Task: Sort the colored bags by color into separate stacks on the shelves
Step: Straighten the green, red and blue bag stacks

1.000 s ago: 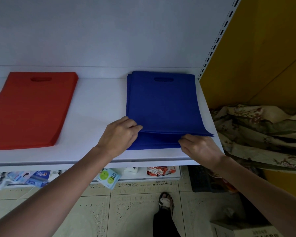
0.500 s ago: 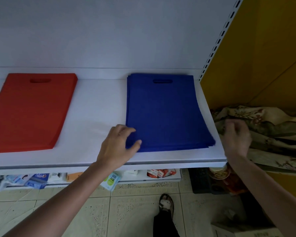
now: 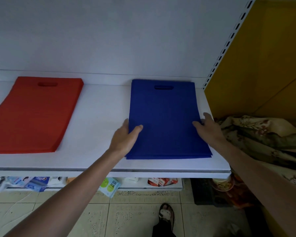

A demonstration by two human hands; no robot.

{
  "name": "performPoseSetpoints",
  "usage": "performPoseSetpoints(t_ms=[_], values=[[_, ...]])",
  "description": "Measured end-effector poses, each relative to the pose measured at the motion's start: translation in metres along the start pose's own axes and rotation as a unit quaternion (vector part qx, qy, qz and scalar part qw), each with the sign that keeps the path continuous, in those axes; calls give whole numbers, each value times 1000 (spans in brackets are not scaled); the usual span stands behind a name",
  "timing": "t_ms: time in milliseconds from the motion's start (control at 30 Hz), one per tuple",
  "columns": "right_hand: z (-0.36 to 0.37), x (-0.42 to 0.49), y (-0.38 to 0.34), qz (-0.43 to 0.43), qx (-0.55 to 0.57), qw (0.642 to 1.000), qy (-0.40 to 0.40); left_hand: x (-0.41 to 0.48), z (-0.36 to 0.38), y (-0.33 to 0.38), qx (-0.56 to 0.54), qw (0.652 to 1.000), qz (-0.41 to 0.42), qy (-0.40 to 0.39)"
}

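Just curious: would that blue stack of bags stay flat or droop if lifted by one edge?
Probably droop: the blue stack is thin, flat sheets. Layers, offset at its near edge, may slide; the left hand and right hand touch its sides.

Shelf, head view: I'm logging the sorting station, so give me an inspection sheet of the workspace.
Surface: white shelf, flat, holding two stacks.
Job's things: red stack left, blue stack right, apart, handle cutouts at the back.
Clutter: small packets on the lower shelf.
Grippers: left hand and right hand flank the blue stack, thumbs on top.
Cables: thin pale line on the floor, maybe a cord.
Surroundings: yellow wall, floral cloth at right.
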State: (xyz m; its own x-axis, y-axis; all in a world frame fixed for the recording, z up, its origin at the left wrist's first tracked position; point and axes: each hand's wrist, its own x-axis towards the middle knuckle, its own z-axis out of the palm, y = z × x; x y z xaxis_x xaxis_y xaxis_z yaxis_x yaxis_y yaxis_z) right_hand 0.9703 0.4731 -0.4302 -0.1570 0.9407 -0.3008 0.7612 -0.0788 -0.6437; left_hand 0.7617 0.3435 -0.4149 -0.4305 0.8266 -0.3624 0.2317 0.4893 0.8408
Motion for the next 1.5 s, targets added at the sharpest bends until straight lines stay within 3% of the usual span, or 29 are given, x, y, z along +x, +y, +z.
performPoseSetpoints(t_ms=[167,300,433,633,833,1033,1300,1500], values=[[-10,1,0,30,67,997,-15,-2,-2,5,-42,999,17,-27],[-20,-22,19,42,-47,997,-42,-17,-13,-10,92,995,22,-20],[-6,-47,20,-38,-155,982,-96,-30,-3,-29,198,975,83,-56],[-9,-62,24,-69,-203,966,-146,-29,-5,-37,313,942,115,-23],[-15,-53,20,-109,-277,946,-132,-20,-12,-33,344,930,130,-9],[-13,-60,23,-109,-271,944,-152,-23,-12,-38,366,921,133,-16],[-11,-53,26,-120,-196,969,-88,-18,-13,-33,348,927,140,0],[-10,-55,34,-114,-206,965,-112,-22,-10,-35,360,922,138,-20]])
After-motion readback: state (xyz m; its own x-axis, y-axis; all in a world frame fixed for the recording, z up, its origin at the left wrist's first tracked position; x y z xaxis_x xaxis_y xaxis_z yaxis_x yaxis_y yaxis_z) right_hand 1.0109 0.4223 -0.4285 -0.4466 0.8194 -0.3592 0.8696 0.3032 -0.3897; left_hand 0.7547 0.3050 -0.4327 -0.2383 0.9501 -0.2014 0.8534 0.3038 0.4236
